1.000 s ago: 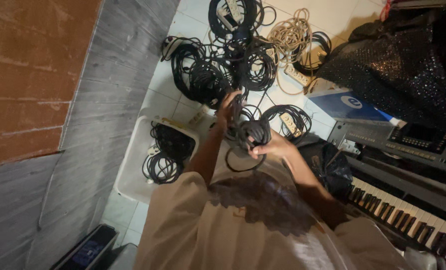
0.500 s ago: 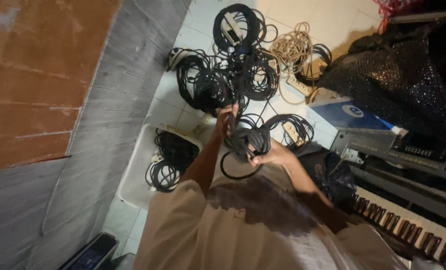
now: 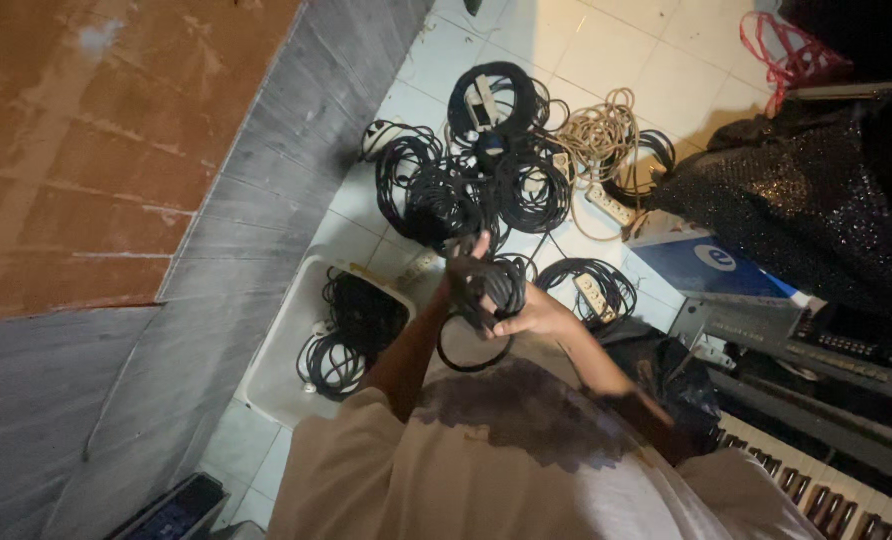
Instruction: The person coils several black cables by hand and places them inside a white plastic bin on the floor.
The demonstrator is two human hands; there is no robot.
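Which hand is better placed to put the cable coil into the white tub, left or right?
Probably the left hand. It grips the black cable coil on the side nearer the white tub. The right hand holds the coil's far side, toward the keyboard.

Black cable coil [image 3: 486, 300], held between left hand [image 3: 463, 272] and right hand [image 3: 536, 318]. Black cable bundles [image 3: 486, 180] on white floor tiles [image 3: 626, 60]. Beige rope-like cord [image 3: 596, 135]. White power strip [image 3: 606, 205]. White tub [image 3: 286, 350] with black cables inside. Blue box [image 3: 711, 265] with white round mark. Black glittery cloth [image 3: 816, 210], speckled with silver. Red cord [image 3: 791, 55]. Keyboard [image 3: 816, 480] with white and black keys. Beige shirt [image 3: 446, 470], dark blotch across middle. Grey wall [image 3: 166, 330]; reddish-brown panel [image 3: 86, 130], mottled.
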